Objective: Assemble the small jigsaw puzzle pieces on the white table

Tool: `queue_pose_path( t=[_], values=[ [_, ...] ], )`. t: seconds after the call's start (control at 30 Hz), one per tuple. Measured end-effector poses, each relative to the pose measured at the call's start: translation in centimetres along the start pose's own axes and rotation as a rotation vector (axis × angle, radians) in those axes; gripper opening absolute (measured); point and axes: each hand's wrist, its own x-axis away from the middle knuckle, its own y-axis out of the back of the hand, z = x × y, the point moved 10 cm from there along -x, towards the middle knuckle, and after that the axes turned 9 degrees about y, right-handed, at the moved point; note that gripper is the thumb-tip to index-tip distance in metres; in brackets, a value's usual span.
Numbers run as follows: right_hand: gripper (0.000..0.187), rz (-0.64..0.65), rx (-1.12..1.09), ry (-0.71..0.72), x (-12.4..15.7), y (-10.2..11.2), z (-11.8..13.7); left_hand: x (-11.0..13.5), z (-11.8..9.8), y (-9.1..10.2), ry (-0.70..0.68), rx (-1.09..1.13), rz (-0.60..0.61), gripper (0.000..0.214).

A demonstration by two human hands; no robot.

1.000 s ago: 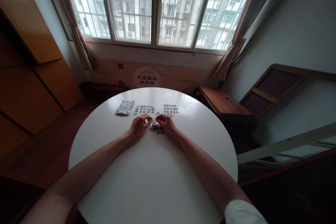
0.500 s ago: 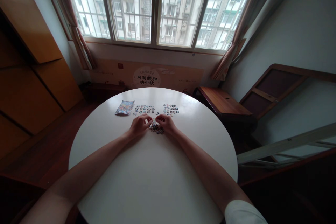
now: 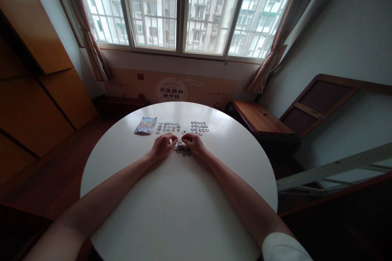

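On the white round table lies a small heap of jigsaw puzzle pieces [image 3: 183,150], mixed in colour. My left hand [image 3: 163,145] rests at the heap's left side, thumb and fingers curled into a pinch. On the other side, my right hand [image 3: 192,142] bends its fingers down in a pinch over the heap's upper right edge. Whatever sits between the fingertips of either hand is too small to make out. Beyond the hands, puzzle pieces are spread in rows: a left group [image 3: 169,126] and a right group [image 3: 199,127]. A single loose piece [image 3: 183,132] lies between them.
A colourful printed packet [image 3: 145,125] lies left of the rows. The round table [image 3: 177,212] stands before a barred window [image 3: 180,8]. A wooden side table [image 3: 260,117] is at the right, and cabinets [image 3: 45,106] stand at the left.
Both hands keep almost the same place and pinched shape. Only slight finger movement at the heap shows; the rows and the packet stay put.
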Motion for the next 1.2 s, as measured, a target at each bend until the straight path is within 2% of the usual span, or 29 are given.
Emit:
queue_pose_path(
  t=[1.2],
  values=[
    [0.012,0.006,0.010,-0.001,0.00,-0.03,0.14,-0.09,0.18,-0.17,0.001,-0.026,0.002,0.027]
  ],
)
